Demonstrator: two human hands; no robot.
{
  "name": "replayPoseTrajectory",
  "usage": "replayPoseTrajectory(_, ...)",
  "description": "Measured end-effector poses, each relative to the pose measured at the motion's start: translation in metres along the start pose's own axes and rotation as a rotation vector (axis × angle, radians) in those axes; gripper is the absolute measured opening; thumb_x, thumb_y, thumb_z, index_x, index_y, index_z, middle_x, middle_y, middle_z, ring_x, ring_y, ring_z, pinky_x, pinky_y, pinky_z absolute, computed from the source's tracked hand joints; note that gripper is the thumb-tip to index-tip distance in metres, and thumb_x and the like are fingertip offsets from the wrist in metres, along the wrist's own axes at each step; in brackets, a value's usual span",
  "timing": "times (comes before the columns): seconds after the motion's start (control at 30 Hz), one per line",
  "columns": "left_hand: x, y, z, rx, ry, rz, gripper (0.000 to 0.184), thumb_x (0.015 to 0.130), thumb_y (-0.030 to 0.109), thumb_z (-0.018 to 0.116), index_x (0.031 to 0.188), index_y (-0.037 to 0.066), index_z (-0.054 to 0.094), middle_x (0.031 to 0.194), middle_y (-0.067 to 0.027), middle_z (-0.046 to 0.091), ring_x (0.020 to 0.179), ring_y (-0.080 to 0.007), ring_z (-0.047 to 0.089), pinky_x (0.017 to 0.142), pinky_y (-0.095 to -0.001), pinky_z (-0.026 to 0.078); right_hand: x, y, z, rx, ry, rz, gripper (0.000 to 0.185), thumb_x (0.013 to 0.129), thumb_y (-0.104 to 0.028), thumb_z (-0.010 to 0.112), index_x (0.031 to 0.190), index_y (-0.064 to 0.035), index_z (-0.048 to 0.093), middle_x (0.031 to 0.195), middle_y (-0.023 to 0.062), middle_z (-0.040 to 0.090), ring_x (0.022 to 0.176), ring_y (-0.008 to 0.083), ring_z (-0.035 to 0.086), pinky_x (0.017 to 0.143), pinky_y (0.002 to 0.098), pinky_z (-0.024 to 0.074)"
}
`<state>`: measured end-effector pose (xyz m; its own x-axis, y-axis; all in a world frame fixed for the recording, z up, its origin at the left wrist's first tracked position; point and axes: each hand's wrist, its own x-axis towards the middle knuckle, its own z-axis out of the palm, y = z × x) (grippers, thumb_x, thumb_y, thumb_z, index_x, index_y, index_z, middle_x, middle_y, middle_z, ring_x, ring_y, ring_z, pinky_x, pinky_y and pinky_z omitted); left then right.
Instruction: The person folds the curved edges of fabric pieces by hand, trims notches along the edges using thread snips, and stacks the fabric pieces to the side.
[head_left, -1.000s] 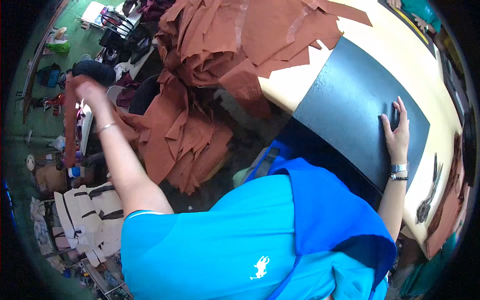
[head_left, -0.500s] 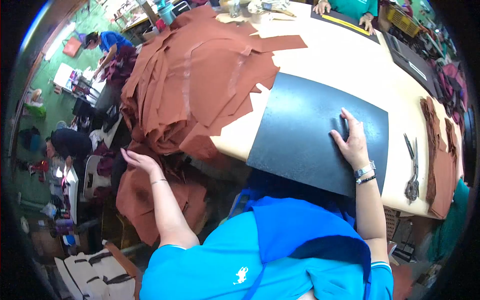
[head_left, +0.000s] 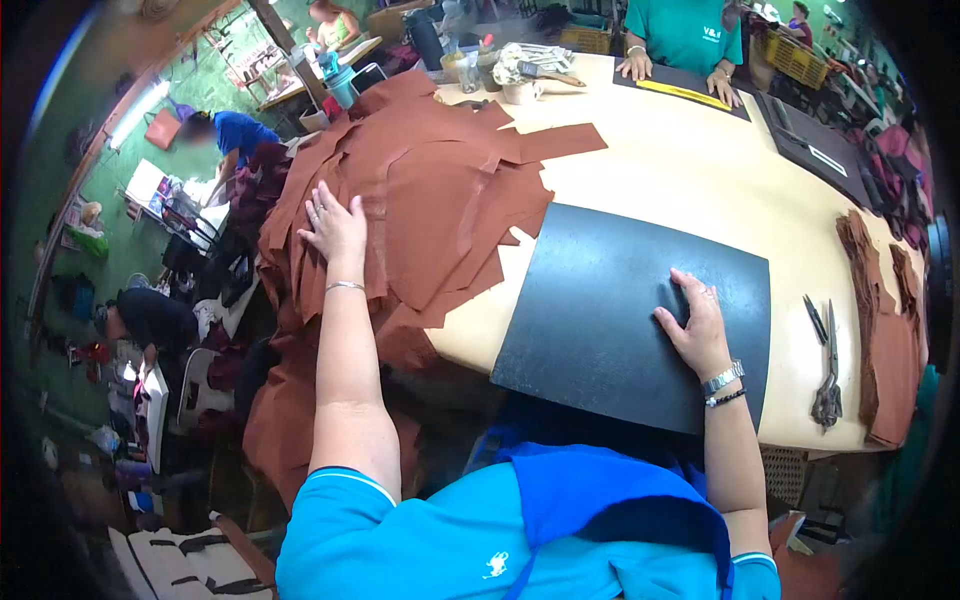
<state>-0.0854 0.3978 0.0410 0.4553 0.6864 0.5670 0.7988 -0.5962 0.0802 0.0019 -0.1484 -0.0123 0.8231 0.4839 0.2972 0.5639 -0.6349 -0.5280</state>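
Left hand over the brown sheets, right hand on the black board.

The left hand (head_left: 335, 228) is open with the fingers spread, and it lies over the left part of the pile of brown sheets (head_left: 430, 205); whether it presses down, I cannot tell. The larger part of this pile is to the right of that hand, on the pale table (head_left: 650, 170). The right hand (head_left: 700, 325) is also open, the thumb apart and the fingers a little bent, and it rests on the right part of the black board (head_left: 610, 310), gripping nothing. The board is between the two forearms, just beside the pile, and its near edge goes past the table edge. To the right of the board are the scissors (head_left: 828, 385) and, beyond them, a stack of brown strips (head_left: 885, 360).
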Motion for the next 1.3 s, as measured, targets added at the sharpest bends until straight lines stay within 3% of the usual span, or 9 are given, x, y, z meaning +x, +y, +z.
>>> replayPoseTrajectory(0.1, 0.015, -0.002, -0.007, -0.07, -0.01, 0.004, 0.033, 0.101, 0.035, 0.047, 0.121, 0.017, 0.065, 0.138, -0.0033, 0.059, 0.128, -0.0244, 0.055, 0.107, -0.0687, 0.031, -0.001, 0.001, 0.0, -0.011, 0.013, 0.006, 0.058, 0.084, -0.025, 0.074, 0.136, -0.011, 0.053, 0.134, 0.0168, 0.058, 0.132, 0.0344, 0.049, 0.114, 0.0567, 0.0291)
replayPoseTrajectory(0.27, 0.017, 0.021, -0.019, -0.265, 0.047, 0.011, 0.033, 0.102, 0.039, 0.042, 0.113, 0.018, 0.066, 0.097, -0.0201, 0.071, 0.094, -0.0399, 0.068, 0.089, -0.0484, 0.05, 0.0, 0.0, 0.0, 0.005, 0.008, 0.001, 0.057, 0.084, -0.025, 0.074, 0.135, -0.011, 0.054, 0.134, 0.017, 0.058, 0.132, 0.0346, 0.049, 0.114, 0.0567, 0.0296)
replayPoseTrajectory(0.53, 0.062, -0.003, 0.004, -0.13, 0.112, 0.02, 0.046, 0.1, 0.044, 0.047, 0.14, 0.022, 0.049, 0.153, -0.009, 0.041, 0.144, -0.0317, 0.032, 0.106, -0.0739, 0.026, -0.001, 0.003, 0.001, -0.006, 0.02, -0.011, 0.057, 0.083, -0.023, 0.076, 0.134, -0.0109, 0.054, 0.133, 0.0158, 0.059, 0.131, 0.0346, 0.05, 0.113, 0.0576, 0.0301)
replayPoseTrajectory(0.63, 0.085, -0.041, 0.009, -0.024, -0.031, -0.188, 0.053, 0.096, 0.043, 0.054, 0.144, 0.021, 0.046, 0.156, -0.0136, 0.035, 0.145, -0.0371, 0.03, 0.109, -0.073, 0.023, 0.0, 0.001, 0.001, -0.011, 0.019, -0.003, 0.056, 0.082, -0.023, 0.076, 0.133, -0.0108, 0.055, 0.132, 0.0157, 0.059, 0.13, 0.0352, 0.051, 0.112, 0.0576, 0.0304)
replayPoseTrajectory(0.7, 0.1, -0.059, -0.004, 0.009, -0.473, -0.259, 0.054, 0.095, 0.043, 0.056, 0.144, 0.02, 0.047, 0.158, -0.0132, 0.03, 0.146, -0.0368, 0.028, 0.109, -0.0722, 0.022, 0.001, 0.0, 0.0, -0.012, 0.022, -0.003, 0.056, 0.082, -0.023, 0.076, 0.133, -0.0107, 0.055, 0.131, 0.0157, 0.06, 0.129, 0.0356, 0.051, 0.112, 0.0576, 0.0307)
replayPoseTrajectory(0.83, 0.084, -0.028, 0.001, -0.038, 0.036, 0.119, 0.06, 0.093, 0.053, 0.056, 0.144, 0.023, 0.048, 0.152, -0.0132, 0.041, 0.146, -0.0321, 0.03, 0.111, -0.0703, 0.023, 0.002, 0.0, 0.001, -0.012, 0.03, -0.005, 0.054, 0.083, -0.024, 0.076, 0.132, -0.0105, 0.055, 0.129, 0.0151, 0.06, 0.127, 0.0359, 0.052, 0.112, 0.0576, 0.0312)
replayPoseTrajectory(1.03, 0.041, 0.063, 0.009, 0.098, -0.23, 0.324, 0.066, 0.093, 0.06, 0.05, 0.138, 0.012, 0.054, 0.139, -0.0118, 0.057, 0.139, -0.0298, 0.042, 0.113, -0.0717, 0.013, 0.002, 0.0, -0.001, -0.002, 0.013, -0.009, 0.051, 0.083, -0.025, 0.075, 0.129, -0.0109, 0.058, 0.128, 0.0127, 0.061, 0.127, 0.0336, 0.052, 0.112, 0.0566, 0.0315)
replayPoseTrajectory(1.2, 0.058, 0.083, 0.035, 0.071, -0.169, 0.278, 0.027, 0.1, 0.03, 0.044, 0.105, 0.012, 0.064, 0.09, -0.017, 0.074, 0.092, -0.0336, 0.072, 0.114, -0.0639, 0.019, 0.002, 0.0, -0.001, -0.002, 0.016, -0.002, 0.048, 0.085, -0.028, 0.074, 0.127, -0.0108, 0.059, 0.128, 0.011, 0.061, 0.127, 0.0312, 0.052, 0.113, 0.0563, 0.0303)
replayPoseTrajectory(1.3, 0.064, 0.103, 0.024, -0.179, -0.078, 0.167, 0.032, 0.103, 0.036, 0.039, 0.109, 0.011, 0.057, 0.09, -0.0207, 0.072, 0.087, -0.0413, 0.07, 0.087, -0.0572, 0.05, 0.003, 0.002, -0.002, 0.002, 0.013, -0.005, 0.047, 0.085, -0.028, 0.074, 0.127, -0.0107, 0.059, 0.128, 0.0104, 0.061, 0.128, 0.0304, 0.051, 0.113, 0.0564, 0.0301)
